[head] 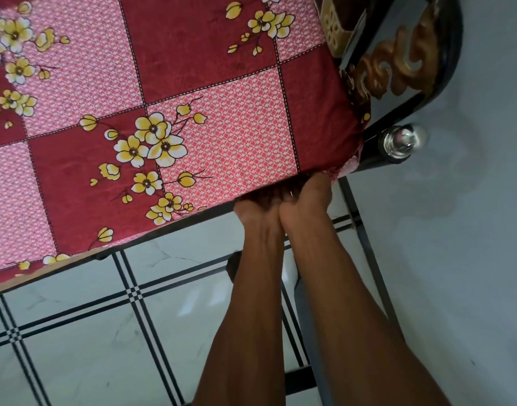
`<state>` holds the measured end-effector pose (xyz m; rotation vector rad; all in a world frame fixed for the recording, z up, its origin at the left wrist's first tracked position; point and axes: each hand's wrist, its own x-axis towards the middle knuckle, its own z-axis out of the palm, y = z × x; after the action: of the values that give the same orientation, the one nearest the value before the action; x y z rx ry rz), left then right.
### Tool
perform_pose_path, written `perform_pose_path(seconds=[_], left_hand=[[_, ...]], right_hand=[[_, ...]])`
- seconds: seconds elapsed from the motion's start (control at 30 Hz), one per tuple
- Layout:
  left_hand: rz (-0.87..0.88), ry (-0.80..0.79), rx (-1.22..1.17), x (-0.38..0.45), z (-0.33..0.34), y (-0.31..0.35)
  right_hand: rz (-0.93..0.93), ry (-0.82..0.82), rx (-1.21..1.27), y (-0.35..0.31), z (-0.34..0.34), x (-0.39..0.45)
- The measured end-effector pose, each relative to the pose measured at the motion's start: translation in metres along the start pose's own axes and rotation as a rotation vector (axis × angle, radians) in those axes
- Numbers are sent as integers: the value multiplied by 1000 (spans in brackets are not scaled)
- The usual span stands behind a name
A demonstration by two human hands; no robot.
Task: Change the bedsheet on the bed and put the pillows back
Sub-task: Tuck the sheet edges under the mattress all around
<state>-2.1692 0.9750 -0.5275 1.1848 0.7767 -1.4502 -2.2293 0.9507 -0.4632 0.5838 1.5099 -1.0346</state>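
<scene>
Head view: both hands work at the near edge of the bed, close to the corner post (398, 142). Left hand (258, 210) and right hand (305, 197) touch side by side, fingers pushed in under the sheet (193, 92) edge and out of sight. Can't tell whether they're flat or curled round cloth.

Sheet, red and pink check with yellow flowers, lies flat across the mattress top. A loose bit of cloth (343, 168) hangs at the corner by the post. No pillows in view.

Looks like the tuck-in step at this corner; the sheet seems already spread, pillows not yet back.

To do it well:
- push cloth deep between mattress and frame rail (163, 230), palms flat
- pull taut toward the corner first so the top stays smooth
- fold the loose corner cloth in before moving on, else it will hang out by the post
- mind knuckles on the metal rail

Floor (75, 303) is tiled, with black lines.
</scene>
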Motion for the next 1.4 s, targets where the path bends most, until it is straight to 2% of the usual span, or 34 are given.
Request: perform_pose_path(seconds=[0.03,0.1,0.17,0.23,0.3,0.37,0.47,0.57,0.67,0.77,0.87,0.97,1.0,1.07,1.17,1.3,1.4], left_hand=[[-24,-43,-158,2,-3,1],[-34,-180,-278,0,-11,7],[-20,-206,-181,-3,-16,15],[-19,-232,-149,-4,-19,14],[-5,-182,-35,-9,-17,13],[29,-60,126,-10,-18,15],[87,32,254,-14,-20,21],[7,-85,56,-19,-24,18],[-35,-186,-167,-21,-15,9],[1,-247,-222,-13,0,-5],[-33,-254,-210,-2,-1,-6],[-50,-148,-1,-14,-16,2],[-38,-83,10,-18,-23,4],[-4,-14,-114,-24,-30,6],[-14,-52,-312,-24,-17,5],[-25,-123,-345,-26,-20,-2],[-30,-192,-396,-27,-18,-2]], right_hand=[[3,-9,59,2,-2,6],[-21,-67,38,5,-11,22],[-74,-56,-70,3,-19,34],[-126,21,-204,-2,-22,41],[-130,117,-257,-3,-24,43],[-126,184,-272,-2,-29,49],[-172,159,-179,1,-32,47],[-274,3,8,6,-30,30],[-166,-139,165,4,-24,21],[-124,-219,153,-7,-23,33],[-110,-266,87,-14,-32,42],[-142,-235,-49,-14,-50,36],[-173,-199,-56,-12,-54,33],[-255,-120,31,-9,-58,28],[-280,-170,139,-13,-50,24],[-245,-178,206,-14,-49,24],[-192,-258,264,-19,-57,23]])
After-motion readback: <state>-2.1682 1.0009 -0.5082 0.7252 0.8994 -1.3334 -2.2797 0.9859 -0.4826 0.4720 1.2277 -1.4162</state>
